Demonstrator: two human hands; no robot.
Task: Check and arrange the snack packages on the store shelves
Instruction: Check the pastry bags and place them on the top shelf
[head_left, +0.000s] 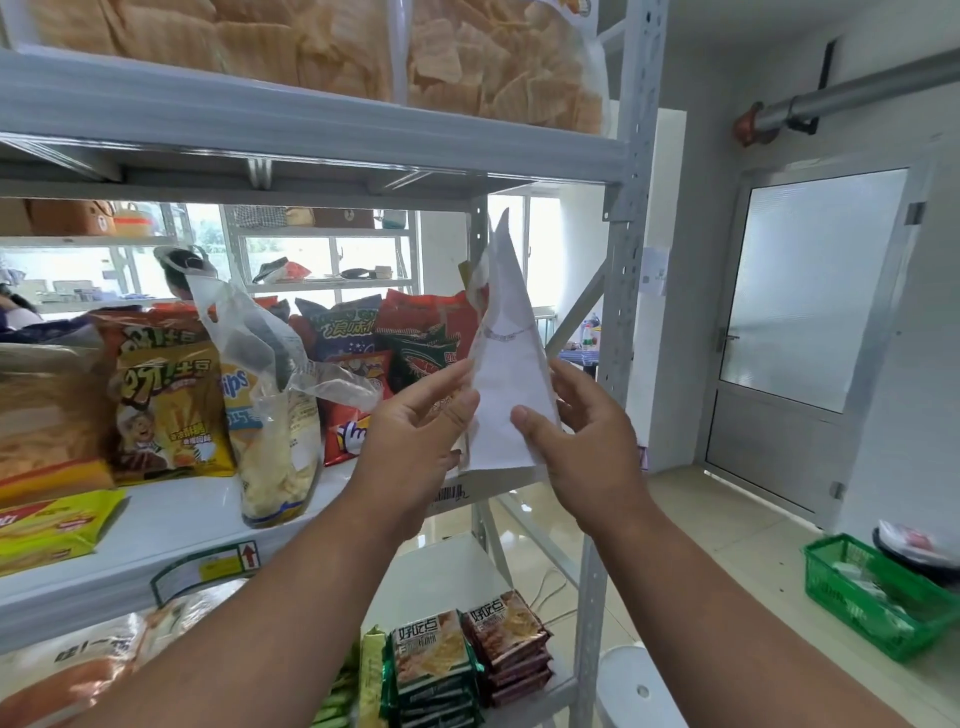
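The head view shows both hands raised in front of the middle shelf (171, 514) of a grey metal rack, holding one white package (506, 395) upright between them. The left hand (415, 431) is on the package's left edge, its fingers (441, 384) stretched up along the near face and the thumb pressed against the edge. The right hand (576, 431) grips the right edge, thumb (530, 421) on the near face and the other fingers wrapped behind it. The package rises above both sets of fingers to a narrow point, and its lower edge sits just below the thumbs, over the shelf's front lip.

To the left of the left fingers, on the same shelf, stands a clear bag of pale chips (275, 415), its loose top sagging towards the hand. Further left stands a yellow snack bag (171, 410), and behind the fingers stand red, green and blue snack bags (415, 338). Below the forearms, on the lower shelf, lie stacks of cracker packs (467, 660). Well to the right of the right fingers, a green basket (872, 597) sits on the floor.
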